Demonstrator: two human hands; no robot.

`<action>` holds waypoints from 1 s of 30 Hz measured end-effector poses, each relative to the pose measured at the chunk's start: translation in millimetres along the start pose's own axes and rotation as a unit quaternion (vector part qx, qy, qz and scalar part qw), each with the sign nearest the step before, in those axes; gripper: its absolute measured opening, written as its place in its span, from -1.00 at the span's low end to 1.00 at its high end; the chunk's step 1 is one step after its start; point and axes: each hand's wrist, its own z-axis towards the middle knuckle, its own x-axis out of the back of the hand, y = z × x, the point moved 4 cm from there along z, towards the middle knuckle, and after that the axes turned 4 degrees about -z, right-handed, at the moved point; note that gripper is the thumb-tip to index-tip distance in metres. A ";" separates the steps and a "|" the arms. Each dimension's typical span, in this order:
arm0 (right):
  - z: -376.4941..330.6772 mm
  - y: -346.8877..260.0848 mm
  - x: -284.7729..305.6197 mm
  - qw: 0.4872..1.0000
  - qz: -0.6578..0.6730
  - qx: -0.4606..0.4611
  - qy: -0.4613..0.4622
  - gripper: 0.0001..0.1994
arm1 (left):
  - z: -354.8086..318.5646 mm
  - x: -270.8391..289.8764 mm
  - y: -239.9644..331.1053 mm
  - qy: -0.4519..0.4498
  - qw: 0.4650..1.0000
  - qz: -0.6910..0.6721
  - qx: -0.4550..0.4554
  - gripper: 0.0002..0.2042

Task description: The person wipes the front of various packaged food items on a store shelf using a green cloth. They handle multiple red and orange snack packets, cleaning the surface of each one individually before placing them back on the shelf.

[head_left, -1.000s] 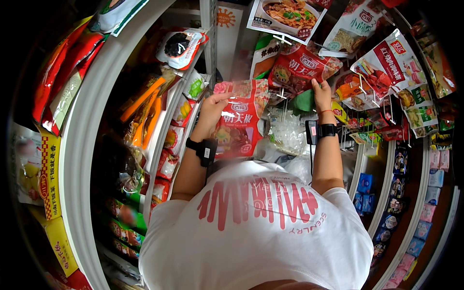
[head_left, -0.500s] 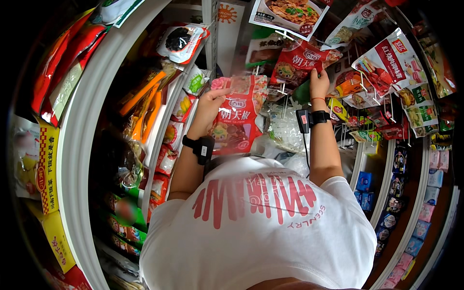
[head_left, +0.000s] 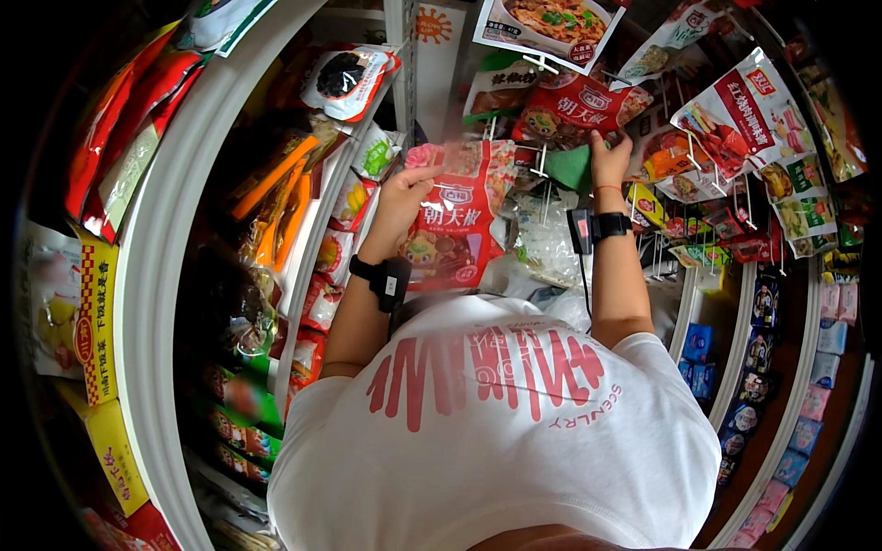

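In my left hand (head_left: 401, 204) is a red chili packet (head_left: 459, 225) with a clear window and flowery edges, gripped at its upper left side; the index finger lies across its front. A similar red packet (head_left: 574, 108) hangs on the peg rack ahead. My right hand (head_left: 610, 158) reaches up to that packet, fingers closed at its lower right edge. Just left of these fingers a green piece (head_left: 570, 168) shows below the packet; what it belongs to is hidden. Both wrists wear black bands.
Pegs with hanging seasoning bags (head_left: 735, 124) fill the right side. Left of me stands a shelf (head_left: 152, 275) with bagged snacks. Clear plastic packets (head_left: 547, 239) hang below the rack. Small blue packs (head_left: 698, 342) line the lower right shelves. A noodle-bowl packet (head_left: 551, 32) hangs overhead.
More of the green piece shows beside my right hand, and the hanging red packet has shifted slightly upward. My left hand and its packet have moved only a little to the right.
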 end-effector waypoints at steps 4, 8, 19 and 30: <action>-32.4 -24.7 22.1 0.998 -0.052 0.018 -0.012 -0.55 | -0.9 -2.6 -0.3 -0.002 1.000 -0.001 0.004 -0.74; -48.8 -12.7 19.6 0.987 -0.073 0.140 -0.006 -0.71 | -2.9 -12.2 2.3 -0.006 1.000 0.000 0.023 -0.74; -31.7 -71.3 19.6 0.978 -0.106 0.172 -0.061 -0.27 | -16.3 -19.5 10.4 -0.023 0.999 0.021 0.015 -0.75; 25.4 -54.1 -13.7 0.963 -0.241 0.095 -0.067 -0.21 | -22.1 7.7 12.1 0.012 0.997 0.075 -0.025 -0.75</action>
